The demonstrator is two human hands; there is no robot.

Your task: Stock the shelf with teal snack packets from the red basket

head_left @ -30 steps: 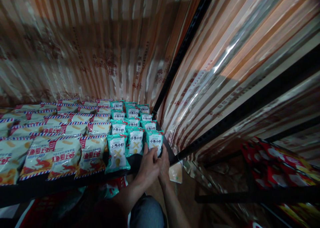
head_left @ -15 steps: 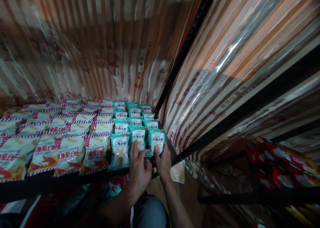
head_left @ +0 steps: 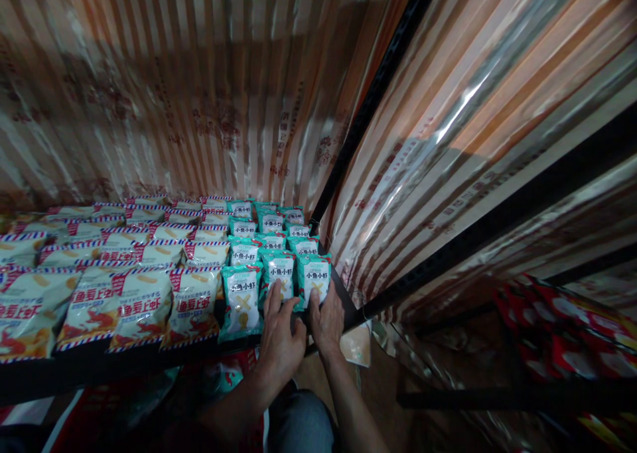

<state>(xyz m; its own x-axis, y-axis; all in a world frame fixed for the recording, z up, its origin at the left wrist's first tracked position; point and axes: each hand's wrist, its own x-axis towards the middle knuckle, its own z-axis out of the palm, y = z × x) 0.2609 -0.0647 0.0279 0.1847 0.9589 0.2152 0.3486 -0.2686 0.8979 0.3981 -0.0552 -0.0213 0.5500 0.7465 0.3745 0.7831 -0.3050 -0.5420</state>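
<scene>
My left hand (head_left: 281, 330) rests its outstretched fingertips on the lower front of a teal snack bag (head_left: 279, 272), the middle one in the front row. Its thumb stands apart from the fingers. Beside it, my right hand (head_left: 327, 318) grips the rightmost front teal snack bag (head_left: 316, 275), thumb on the face and fingers round the right side, partly hidden. Another teal snack bag (head_left: 241, 300) stands upright to the left of my hands. More teal bags line up in rows behind these three.
White-and-red snack bags (head_left: 192, 300) fill the left of the black shelf (head_left: 124, 360). Striped plastic sheeting (head_left: 239, 95) hangs behind. A black metal post (head_left: 358, 121) rises at the shelf's back right corner. Red packets (head_left: 567, 347) lie on another rack at right.
The whole view has shifted a little, so everything sits slightly further right. Both hands stay at the same two teal bags, the left thumb a little lower.
</scene>
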